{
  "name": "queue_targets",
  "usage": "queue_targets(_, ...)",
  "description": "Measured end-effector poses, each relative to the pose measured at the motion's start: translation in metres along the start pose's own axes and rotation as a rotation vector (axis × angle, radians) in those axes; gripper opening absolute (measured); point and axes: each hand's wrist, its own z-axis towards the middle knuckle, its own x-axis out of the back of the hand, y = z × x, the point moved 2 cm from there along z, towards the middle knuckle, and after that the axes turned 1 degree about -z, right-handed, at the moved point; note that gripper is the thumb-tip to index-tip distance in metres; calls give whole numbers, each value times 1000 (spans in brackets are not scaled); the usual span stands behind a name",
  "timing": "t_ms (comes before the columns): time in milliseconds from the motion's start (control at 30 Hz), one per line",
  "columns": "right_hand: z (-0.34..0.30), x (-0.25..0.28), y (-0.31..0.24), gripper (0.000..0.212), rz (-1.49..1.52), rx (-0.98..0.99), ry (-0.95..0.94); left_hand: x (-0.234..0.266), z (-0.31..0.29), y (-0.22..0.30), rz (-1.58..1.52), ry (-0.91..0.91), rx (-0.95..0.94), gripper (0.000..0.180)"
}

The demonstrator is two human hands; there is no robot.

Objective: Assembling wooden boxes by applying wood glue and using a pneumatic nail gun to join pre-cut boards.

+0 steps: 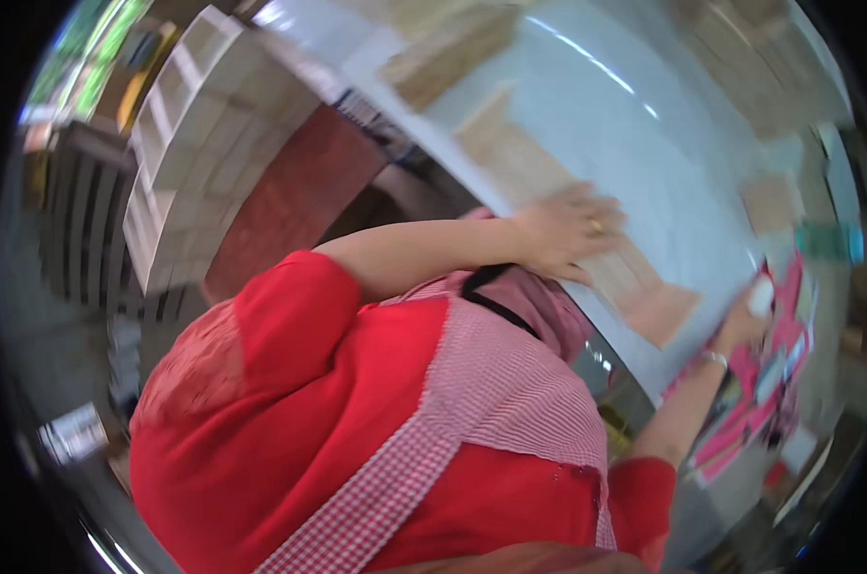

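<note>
My left hand (569, 232), a ring on one finger, lies flat with spread fingers on a long light-brown piece (519, 158) that looks like thin card or paper. One end of this piece (663, 311) flares out at the table's near edge. To the right, my right hand (742, 323) is closed around a small white object (761, 297), its kind blurred by motion. That hand is over a pink holder or bag (787, 335) with several mixed items, beside the table.
The pale blue-white table (634, 124) carries brown stacks (457, 53) at the far side and more brown pieces (768, 77) at the far right. A teal object (828, 243) sits at the right. Pale stacked boxes (204, 134) stand left, by a reddish-brown surface (295, 196).
</note>
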Motion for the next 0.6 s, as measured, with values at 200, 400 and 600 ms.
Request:
queue_targets(200,6,28,27,66,-102,-102,420,-2,4,1,12,51,-35,75)
queue_targets(400,-70,105,-78,55,844,48,220,-5,15,1,48,13,-75,73)
queue_targets(600,-181,77,-180,50,829,175,-24,-10,24,16,47,141,-97,71)
